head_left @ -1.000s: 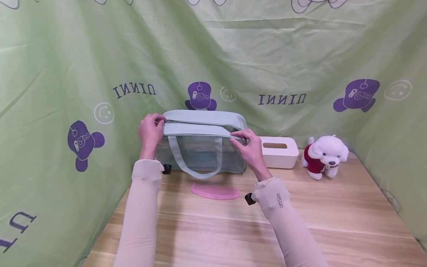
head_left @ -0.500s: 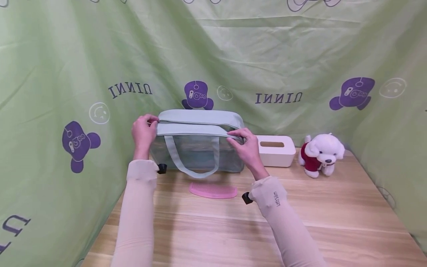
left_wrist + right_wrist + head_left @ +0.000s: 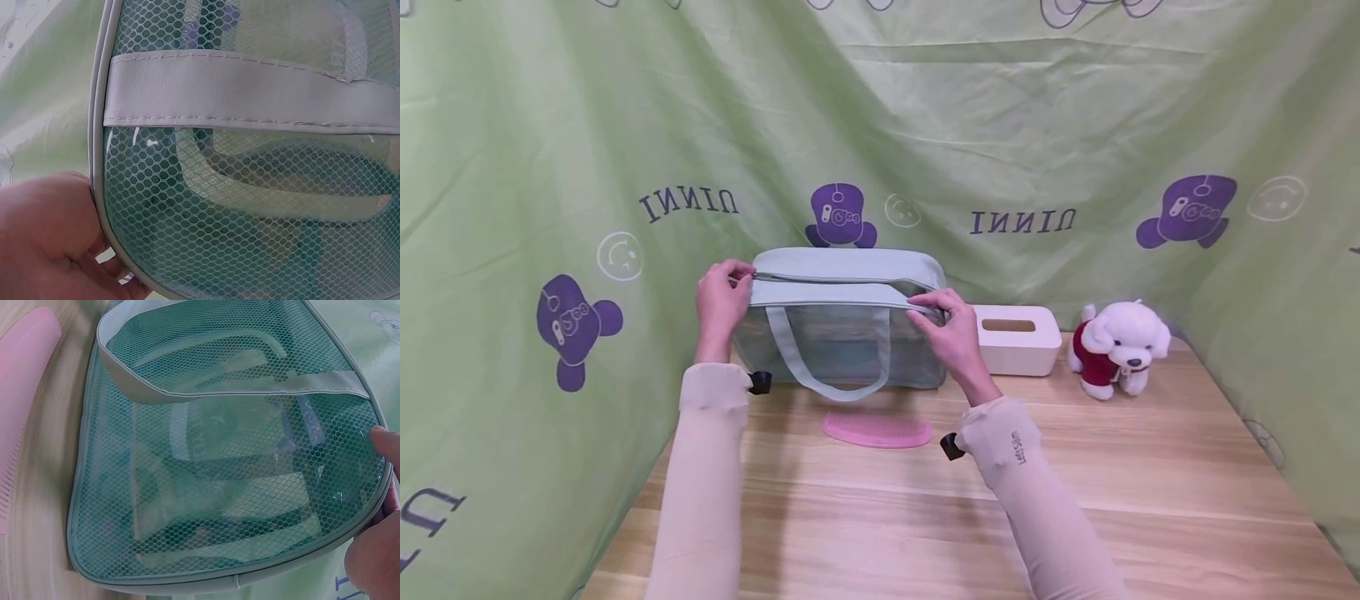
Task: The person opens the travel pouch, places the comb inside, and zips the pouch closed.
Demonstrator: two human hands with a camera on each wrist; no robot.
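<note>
A pale green see-through mesh bag (image 3: pixel 827 333) stands upright on the table, its strap handle hanging down the front. Along its top runs a zipper (image 3: pixel 842 280), with a narrow gap visible toward the right. At the top left corner my left hand (image 3: pixel 721 302) pinches the bag by the end of the zipper; its fingertips are partly hidden in the left wrist view. My right hand (image 3: pixel 953 332) pinches the front top edge near the right corner, thumb on the near side, as the right wrist view shows. Blurred shapes appear through the mesh (image 3: pixel 237 456).
A pink comb (image 3: pixel 877 430) lies on the wooden table (image 3: pixel 865 517) in front of the bag. Right of the bag stands a white tissue box (image 3: pixel 1018 350), then a white toy dog (image 3: pixel 1120 346) in red. A green printed cloth (image 3: pixel 1037 125) hangs behind and at both sides.
The head view has turned slightly, so everything sits a little further left. Both hands keep hold of the same corners, and the bag looks unchanged.
</note>
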